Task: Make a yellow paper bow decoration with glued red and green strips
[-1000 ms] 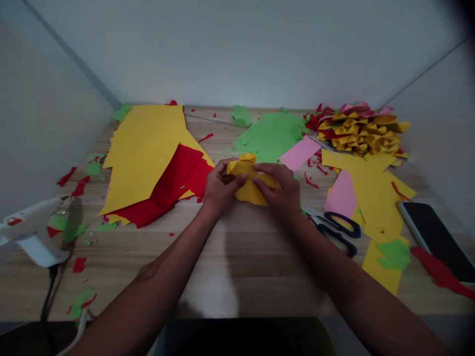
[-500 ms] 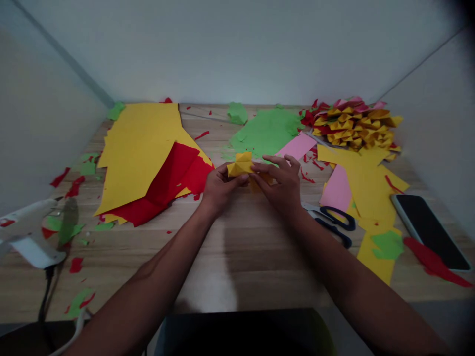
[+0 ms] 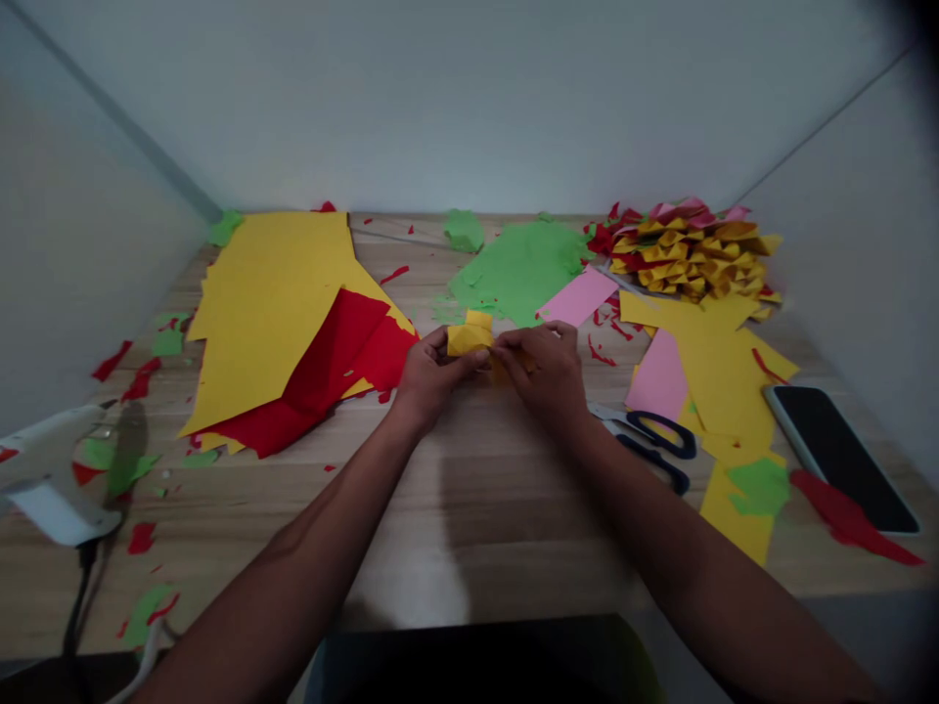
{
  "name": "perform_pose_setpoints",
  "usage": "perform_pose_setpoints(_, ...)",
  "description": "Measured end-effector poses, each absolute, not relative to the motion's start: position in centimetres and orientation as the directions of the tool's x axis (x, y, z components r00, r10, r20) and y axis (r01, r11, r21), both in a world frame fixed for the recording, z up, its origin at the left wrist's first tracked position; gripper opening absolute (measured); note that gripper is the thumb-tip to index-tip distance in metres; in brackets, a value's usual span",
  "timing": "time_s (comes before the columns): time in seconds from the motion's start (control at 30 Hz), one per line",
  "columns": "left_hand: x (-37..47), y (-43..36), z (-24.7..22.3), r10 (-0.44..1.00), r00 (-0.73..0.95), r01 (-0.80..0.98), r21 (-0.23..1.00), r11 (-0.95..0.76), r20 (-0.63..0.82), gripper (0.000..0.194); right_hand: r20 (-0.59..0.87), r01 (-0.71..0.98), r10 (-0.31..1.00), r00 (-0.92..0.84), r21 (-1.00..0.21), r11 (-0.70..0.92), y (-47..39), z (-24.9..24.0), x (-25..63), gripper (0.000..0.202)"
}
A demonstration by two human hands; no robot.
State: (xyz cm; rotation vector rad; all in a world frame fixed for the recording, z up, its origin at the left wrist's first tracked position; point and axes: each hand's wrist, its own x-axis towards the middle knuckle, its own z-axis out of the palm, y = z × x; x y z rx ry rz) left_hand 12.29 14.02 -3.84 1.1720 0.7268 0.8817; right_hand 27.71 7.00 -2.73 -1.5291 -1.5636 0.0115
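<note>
A small piece of folded yellow paper (image 3: 469,337) is held above the middle of the table. My left hand (image 3: 434,376) is closed on its left side, the thumb along the lower edge. My right hand (image 3: 547,370) pinches its right end between thumb and fingers. A strip of yellow paper hangs partly hidden behind the right fingers. Just right of my right wrist lie scissors (image 3: 656,435) with dark handles. Beyond the hands is a sheet of green paper (image 3: 514,269), with a pink paper strip (image 3: 579,296) beside it.
Large yellow sheets (image 3: 271,303) and red paper (image 3: 330,376) lie left. At far left stands a white glue gun (image 3: 55,469) with a cord. A heap of folded yellow paper pieces (image 3: 690,259) sits back right; a phone (image 3: 843,455) lies right. Scraps are scattered about.
The fingers of my right hand have curled in closer around the paper's right end; earlier they were more raised and spread. The folded paper is turned slightly. The view has shifted a little.
</note>
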Motion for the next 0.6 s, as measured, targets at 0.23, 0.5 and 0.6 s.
perform_pose_setpoints(0.23, 11.7, 14.2, -3.4, 0.828, 0.556, -0.141, 0.973, 0.183, -0.075, 0.049, 0.262, 0.187, 0.921, 0.289, -0.959, 0.214, 7.5, -3.0, 27.6, 0.057)
perform_pose_setpoints(0.5, 11.9, 13.8, -3.4, 0.941, 0.158, 0.018, 0.952, -0.306, 0.299, 0.032, 0.183, 0.074, 0.936, 0.302, -0.983, 0.169, 8.5, -4.5, 27.3, 0.061)
perform_pose_setpoints(0.6, 11.6, 13.5, -3.3, 0.862, 0.278, 0.205, 0.850, -0.485, 0.425, 0.022, 0.178, 0.052, 0.914, 0.363, -0.984, 0.171, 8.6, -4.7, 27.3, 0.055)
